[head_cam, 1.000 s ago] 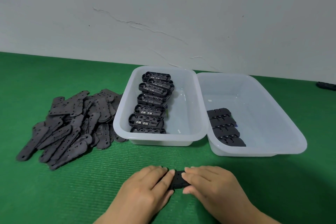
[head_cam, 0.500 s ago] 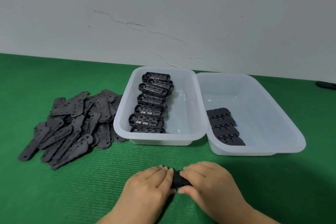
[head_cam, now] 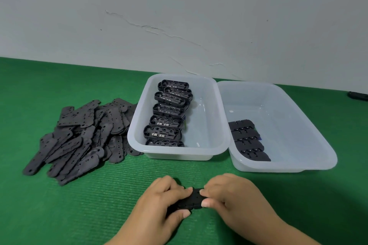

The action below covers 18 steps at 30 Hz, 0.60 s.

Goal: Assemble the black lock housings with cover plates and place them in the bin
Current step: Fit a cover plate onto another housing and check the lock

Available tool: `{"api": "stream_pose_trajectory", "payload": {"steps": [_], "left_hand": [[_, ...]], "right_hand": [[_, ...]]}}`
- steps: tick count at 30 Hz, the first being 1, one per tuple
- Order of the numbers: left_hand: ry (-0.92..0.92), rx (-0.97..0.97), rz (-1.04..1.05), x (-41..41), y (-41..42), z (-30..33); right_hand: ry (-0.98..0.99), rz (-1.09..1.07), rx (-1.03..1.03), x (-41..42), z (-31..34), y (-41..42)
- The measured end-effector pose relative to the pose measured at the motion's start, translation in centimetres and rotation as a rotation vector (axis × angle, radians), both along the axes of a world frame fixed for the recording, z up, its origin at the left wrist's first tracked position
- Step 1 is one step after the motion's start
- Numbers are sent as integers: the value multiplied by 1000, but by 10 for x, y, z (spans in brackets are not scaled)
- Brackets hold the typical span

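- Head view: left hand (head_cam: 159,203) and right hand (head_cam: 229,195) pinch opposite ends of housing (head_cam: 194,199) over table (head_cam: 79,205).
- Judged light, rigid plastic; end grips suit it.

Ribbed bright green mat (head_cam: 79,205) under everything; a matt dark grey heap of cover plates (head_cam: 79,137); two translucent milky-white bins (head_cam: 179,154) (head_cam: 288,167), black housings (head_cam: 166,123) with small silvery bits in one; pale grey wall (head_cam: 179,16)
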<state>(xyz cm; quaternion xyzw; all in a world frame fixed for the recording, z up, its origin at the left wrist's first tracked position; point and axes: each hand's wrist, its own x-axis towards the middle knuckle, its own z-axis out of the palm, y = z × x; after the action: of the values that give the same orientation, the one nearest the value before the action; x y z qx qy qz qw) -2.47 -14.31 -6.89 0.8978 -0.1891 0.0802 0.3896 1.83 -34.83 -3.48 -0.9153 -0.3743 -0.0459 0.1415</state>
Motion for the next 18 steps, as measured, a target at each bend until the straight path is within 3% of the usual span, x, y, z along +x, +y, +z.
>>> {"api": "stream_pose_trajectory", "payload": {"steps": [4, 10, 18], "left_hand": [[43, -1, -9, 1, 3, 2], [75, -37, 49, 1, 0, 3], [103, -101, 116, 3, -2, 5]], "right_hand": [[37, -24, -75, 0, -2, 0], [-105, -2, 109, -7, -1, -1], [-201, -6, 77, -12, -9, 1]]}}
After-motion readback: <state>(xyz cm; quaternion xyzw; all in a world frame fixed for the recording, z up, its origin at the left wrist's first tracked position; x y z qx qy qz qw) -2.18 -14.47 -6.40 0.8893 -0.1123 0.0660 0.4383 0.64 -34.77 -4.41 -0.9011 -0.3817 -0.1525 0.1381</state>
